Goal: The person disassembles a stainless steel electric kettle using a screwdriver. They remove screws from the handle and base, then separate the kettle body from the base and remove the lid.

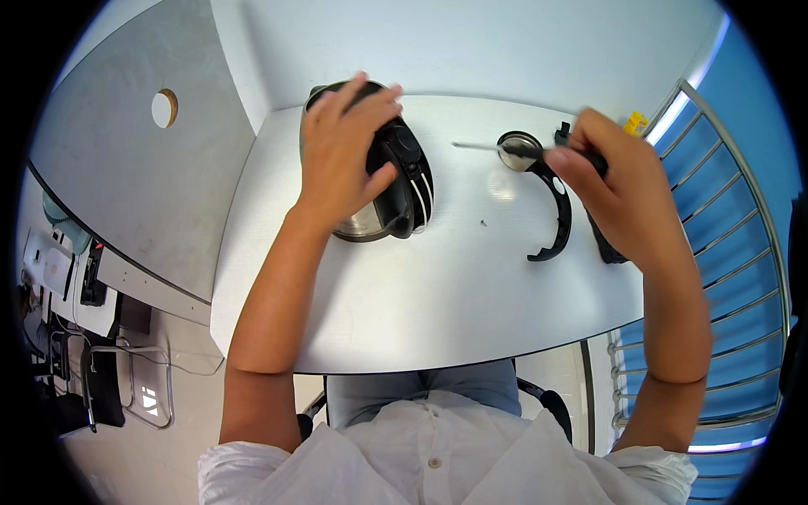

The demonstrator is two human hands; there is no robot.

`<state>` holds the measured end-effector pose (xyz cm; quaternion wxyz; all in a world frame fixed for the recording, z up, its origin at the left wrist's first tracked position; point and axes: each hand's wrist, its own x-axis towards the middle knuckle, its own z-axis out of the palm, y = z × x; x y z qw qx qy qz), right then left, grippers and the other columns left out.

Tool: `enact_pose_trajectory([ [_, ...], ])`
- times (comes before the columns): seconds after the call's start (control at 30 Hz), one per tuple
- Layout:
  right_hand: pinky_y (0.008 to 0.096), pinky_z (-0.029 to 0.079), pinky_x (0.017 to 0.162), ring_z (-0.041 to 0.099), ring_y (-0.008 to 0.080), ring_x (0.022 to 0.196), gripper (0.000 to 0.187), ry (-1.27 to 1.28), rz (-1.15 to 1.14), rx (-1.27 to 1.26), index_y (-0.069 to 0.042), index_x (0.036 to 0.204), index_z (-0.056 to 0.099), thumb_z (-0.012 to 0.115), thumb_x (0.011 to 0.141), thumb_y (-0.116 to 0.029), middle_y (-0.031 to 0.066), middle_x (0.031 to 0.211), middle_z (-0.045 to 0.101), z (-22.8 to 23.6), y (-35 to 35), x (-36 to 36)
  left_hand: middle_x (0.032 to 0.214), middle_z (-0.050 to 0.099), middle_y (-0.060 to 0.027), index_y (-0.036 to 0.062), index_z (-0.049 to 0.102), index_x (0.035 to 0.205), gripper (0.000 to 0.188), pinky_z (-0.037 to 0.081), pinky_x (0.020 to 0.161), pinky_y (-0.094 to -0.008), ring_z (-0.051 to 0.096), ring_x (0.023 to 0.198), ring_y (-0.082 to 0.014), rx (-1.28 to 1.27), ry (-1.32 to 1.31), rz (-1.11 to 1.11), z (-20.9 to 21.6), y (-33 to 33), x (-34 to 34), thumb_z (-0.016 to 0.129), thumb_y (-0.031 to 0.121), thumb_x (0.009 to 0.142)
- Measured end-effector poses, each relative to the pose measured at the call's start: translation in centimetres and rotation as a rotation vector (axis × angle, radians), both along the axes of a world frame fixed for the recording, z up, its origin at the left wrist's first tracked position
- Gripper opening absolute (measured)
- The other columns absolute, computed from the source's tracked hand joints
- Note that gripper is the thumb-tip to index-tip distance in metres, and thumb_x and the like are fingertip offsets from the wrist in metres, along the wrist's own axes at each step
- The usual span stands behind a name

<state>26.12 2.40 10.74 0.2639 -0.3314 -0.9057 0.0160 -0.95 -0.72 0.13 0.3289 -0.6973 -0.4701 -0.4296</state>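
An electric kettle [359,224] with a shiny metal body and black parts lies on the left part of the white table. White wires [422,195] show along its uncovered black handle [396,204]. Over the kettle's upper side is my left hand [338,160], fingers spread and slightly blurred; whether it presses on the kettle I cannot tell. My right hand [619,177] is closed around the black handle of a screwdriver [528,152]. Its shaft points left, above the table. Below it lies a curved black handle cover [561,223] beside a round metal-centred piece [510,160].
A tiny dark bit [483,223], perhaps a screw, lies mid-table. A black object [608,246] sits partly under my right wrist, and a yellow item [635,124] at the far right corner. A grey panel [168,160] borders the left, a metal railing [732,168] the right.
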Motion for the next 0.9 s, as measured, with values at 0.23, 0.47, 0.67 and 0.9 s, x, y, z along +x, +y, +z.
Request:
enact_pose_trajectory([
  [0.23, 0.0247, 0.031, 0.050, 0.034, 0.0090, 0.054, 0.029, 0.302, -0.073, -0.320, -0.004, 0.075, 0.043, 0.062, 0.083, -0.025, 0.0015, 0.060, 0.039, -7.3, 2.8, 9.5, 0.109, 0.053, -0.0159, 0.0033, 0.049, 0.106, 0.042, 0.040, 0.085, -0.0386, 0.050, 0.097, -0.0313, 0.062, -0.239, -0.162, -4.0, -3.7, 2.7, 0.065, 0.006, 0.067],
  [0.47, 0.0195, 0.035, 0.051, 0.044, 0.0056, 0.055, 0.026, 0.531, 0.158, -0.579, -0.005, 0.083, 0.048, 0.062, 0.086, -0.027, -0.0006, 0.066, 0.046, -9.9, 4.2, 8.2, 0.114, 0.052, -0.0135, -0.0015, 0.042, 0.123, 0.048, 0.041, 0.090, -0.0334, 0.051, 0.105, -0.0208, -0.556, -0.942, -0.317, -6.8, -4.5, 6.3, 0.063, 0.012, 0.082],
  [0.67, 0.0211, 0.041, 0.054, 0.046, 0.0063, 0.056, 0.023, 0.853, 0.320, -0.826, -0.003, 0.096, 0.054, 0.056, 0.090, -0.025, -0.0008, 0.066, 0.048, -12.1, 6.6, 2.9, 0.100, 0.058, -0.0085, 0.0000, 0.047, 0.109, 0.029, 0.043, 0.085, -0.0307, 0.055, 0.093, -0.0167, -0.710, -0.941, -0.466, -8.7, -1.3, 6.5, 0.055, 0.021, 0.090],
  [0.9, 0.0229, 0.042, 0.059, 0.043, 0.0080, 0.055, 0.023, 1.020, 0.275, -1.013, -0.002, 0.104, 0.058, 0.047, 0.094, -0.019, -0.0012, 0.064, 0.046, -17.6, 9.8, 2.7, 0.102, 0.058, -0.0093, 0.0015, 0.044, 0.116, 0.037, 0.048, 0.081, -0.0320, 0.059, 0.088, -0.0179, -0.567, -1.141, -0.736, -5.7, -0.8, 6.2, 0.041, 0.032, 0.097],
])
